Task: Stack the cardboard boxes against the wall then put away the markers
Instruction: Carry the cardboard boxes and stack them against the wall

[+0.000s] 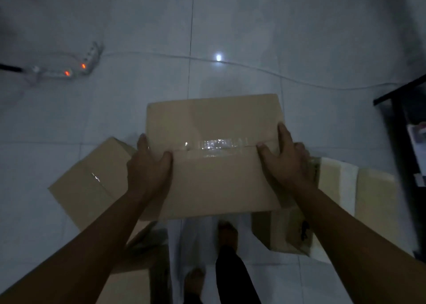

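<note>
Dim light. Both arms reach forward and down. The left hand (pixel 148 165) and right hand (pixel 285 158) clamp the side edges of a taped cardboard box (pixel 214 165), thumbs on top, held over the tiled floor (pixel 253 38). More boxes lie lower left (pixel 92 183) and lower right (pixel 373 200). Open floor ahead; a power strip (pixel 76 66) far left, dark furniture (pixel 401 119) at the right edge.

Held box (pixel 214 156): matt brown cardboard, seam sealed with glossy clear tape (pixel 216 145). Floor (pixel 253 26), 12 o'clock: smooth glossy pale tile, reflective.
</note>
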